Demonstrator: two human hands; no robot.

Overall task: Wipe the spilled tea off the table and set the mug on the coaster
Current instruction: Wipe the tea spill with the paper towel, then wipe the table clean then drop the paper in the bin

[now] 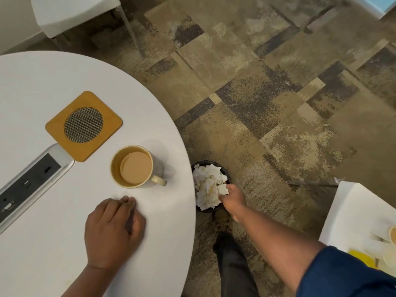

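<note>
A cream mug of milky tea stands on the round white table, handle pointing right. The square wooden coaster with a round mesh centre lies just up and left of it, apart from the mug. My left hand rests on the table below the mug, fingers loosely curled, holding nothing. My right hand reaches down off the table's edge over a small black bin and pinches a crumpled white tissue at the top of the pile. No spill shows on the tabletop.
A grey power-socket strip is set into the table at the left. The bin holds several crumpled tissues and stands on patterned carpet. White chairs stand at the top left and lower right. My dark shoe is beside the bin.
</note>
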